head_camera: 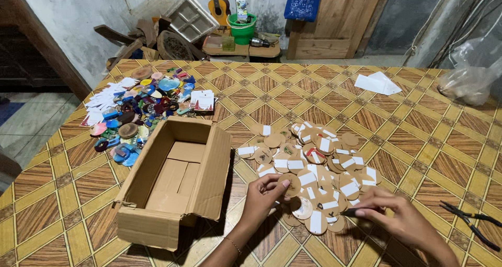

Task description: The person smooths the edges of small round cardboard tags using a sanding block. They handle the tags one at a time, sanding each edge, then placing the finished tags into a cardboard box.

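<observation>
My left hand (263, 196) holds a round brown cardboard disc (291, 184) upright between thumb and fingers, at the near edge of a pile of similar discs (314, 160), many with white labels. My right hand (395, 214) rests on the table to the right of the pile, fingers pinched on a small dark object (353, 212) that I cannot identify. An open, empty cardboard box (175, 180) sits just left of my left hand.
A heap of colourful small items and white cards (138, 112) lies at the far left of the patterned table (408, 141). Black pliers (470, 222) lie at the right edge. White paper (376, 83) and a plastic bag (468, 81) sit far right.
</observation>
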